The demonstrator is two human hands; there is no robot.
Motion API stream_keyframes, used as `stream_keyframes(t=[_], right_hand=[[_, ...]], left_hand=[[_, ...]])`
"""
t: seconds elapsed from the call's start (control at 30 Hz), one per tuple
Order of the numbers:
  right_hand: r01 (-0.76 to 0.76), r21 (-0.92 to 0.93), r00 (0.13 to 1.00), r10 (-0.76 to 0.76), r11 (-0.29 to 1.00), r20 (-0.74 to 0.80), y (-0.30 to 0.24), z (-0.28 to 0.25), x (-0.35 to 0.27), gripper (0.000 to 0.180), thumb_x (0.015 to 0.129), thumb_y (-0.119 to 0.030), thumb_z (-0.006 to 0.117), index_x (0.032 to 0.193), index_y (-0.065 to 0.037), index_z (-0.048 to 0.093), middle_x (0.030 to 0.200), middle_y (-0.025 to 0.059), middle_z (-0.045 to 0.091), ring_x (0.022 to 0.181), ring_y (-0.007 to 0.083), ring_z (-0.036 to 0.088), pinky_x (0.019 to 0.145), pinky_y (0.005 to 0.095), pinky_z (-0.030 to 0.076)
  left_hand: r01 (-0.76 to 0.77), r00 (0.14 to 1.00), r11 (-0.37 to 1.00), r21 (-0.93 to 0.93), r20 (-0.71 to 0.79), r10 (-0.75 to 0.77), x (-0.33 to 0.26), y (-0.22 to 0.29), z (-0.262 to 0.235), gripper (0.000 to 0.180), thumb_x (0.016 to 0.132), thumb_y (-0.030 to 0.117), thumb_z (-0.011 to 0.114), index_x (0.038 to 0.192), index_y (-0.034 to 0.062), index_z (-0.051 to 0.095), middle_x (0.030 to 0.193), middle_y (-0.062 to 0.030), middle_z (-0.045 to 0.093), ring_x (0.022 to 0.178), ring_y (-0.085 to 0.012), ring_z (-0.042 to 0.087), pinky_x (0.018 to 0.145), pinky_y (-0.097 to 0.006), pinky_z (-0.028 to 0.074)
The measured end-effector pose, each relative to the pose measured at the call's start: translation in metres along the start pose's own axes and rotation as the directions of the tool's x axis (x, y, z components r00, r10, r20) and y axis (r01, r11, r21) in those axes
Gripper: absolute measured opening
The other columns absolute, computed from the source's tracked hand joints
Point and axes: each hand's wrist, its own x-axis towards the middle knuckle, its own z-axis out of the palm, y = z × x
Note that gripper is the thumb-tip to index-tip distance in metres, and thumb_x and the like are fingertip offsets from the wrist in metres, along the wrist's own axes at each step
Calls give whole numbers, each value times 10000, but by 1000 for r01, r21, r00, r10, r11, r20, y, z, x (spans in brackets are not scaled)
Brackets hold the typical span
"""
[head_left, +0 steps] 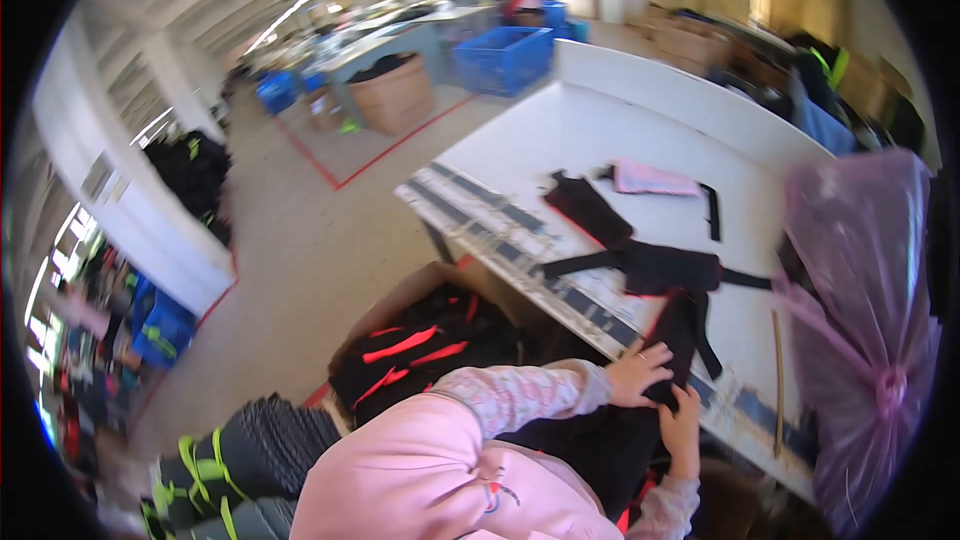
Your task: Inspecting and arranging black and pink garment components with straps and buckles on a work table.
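My left hand (640, 376) lies on a long black fabric piece (677, 335) with a red edge, its fingers spread at the table's near edge. Close beside it, my right hand (682, 432) has its thumb and fingers around the lower end of the same piece. A narrow black strap hangs off that piece's right side. Just beyond lies a black padded piece (668, 269) with straps at both ends. Farther back are another black piece (588, 209) with a red edge and a pink piece (655, 179) with a black strap.
The white table (610, 120) has a raised back wall and worn dark strips along its front. A tied pink plastic bag (860, 320) stands right, near a thin stick (779, 380). An open box of black and red pieces (430, 345) sits left, beside bundled dark fabric (235, 460).
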Motion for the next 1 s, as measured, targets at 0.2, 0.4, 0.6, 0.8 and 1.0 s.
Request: stream_keyframes(t=[0.2,0.4,0.6,0.8,1.0], right_hand=[[-81,20,993,83,996,-81,-41,2,17,282,784,-51,615,1036,45,532,1179,250,471,1082,381,489,893,412,416],[-156,234,899,235,960,-368,-28,23,54,96,871,-19,482,931,24,542,878,116,591,742,228,557,697,330,453],[-70,842,847,478,534,-233,-53,19,58,126,898,-24,432,966,1,535,896,43,557,806,123,525,743,257,443],[52,473,861,200,879,-468,-33,25,54,133,894,-14,431,1006,11,499,945,94,557,870,198,548,795,293,446],[85,318,857,94,944,-507,-49,-5,47,194,861,-7,442,1045,25,495,943,122,571,849,204,555,769,321,464]], left_hand=[[108,989,979,-176,-81,-124,7,-11,15,343,773,185,624,1095,72,594,1343,-160,441,1331,-315,305,1069,-576,203],[128,943,950,-283,-263,-206,10,-12,27,345,746,89,625,1083,54,563,1235,-153,526,1247,-331,407,1043,-521,291],[221,802,909,-354,-464,-376,-3,12,-29,385,733,52,626,1110,61,552,1081,-165,572,1043,-320,545,907,-388,422],[90,777,218,-972,-68,-626,8,-12,5,261,833,50,533,1087,22,588,951,-138,657,885,-259,635,786,-347,496],[-54,886,-669,-741,274,-375,9,24,-16,250,854,83,465,1047,-32,574,1014,-171,635,927,-284,619,823,-421,496]])
